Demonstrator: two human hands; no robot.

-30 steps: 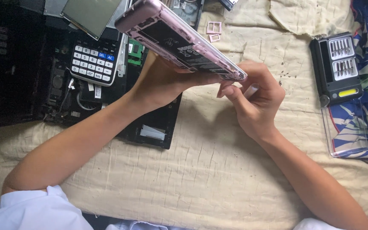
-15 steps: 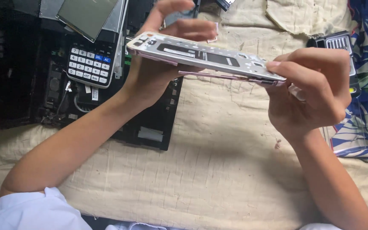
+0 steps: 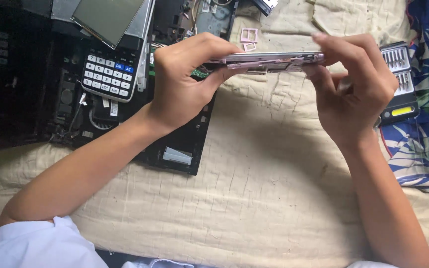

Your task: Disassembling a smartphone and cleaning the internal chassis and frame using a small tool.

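Up at 12 o'clock, above the cream cloth (image 3: 254,188), the pink phone frame (image 3: 269,60) sits edge-on, pinched at both ends: left hand (image 3: 184,84) fingers clamped on one end, right hand (image 3: 353,94) fingers on the other. Screwdriver bit case (image 3: 398,84) at 3 o'clock, calculator (image 3: 110,74) at 10.

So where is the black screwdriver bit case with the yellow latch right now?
In the head view, the black screwdriver bit case with the yellow latch lies open at the right edge of the cream cloth, just behind the right hand, beside the blue patterned fabric.
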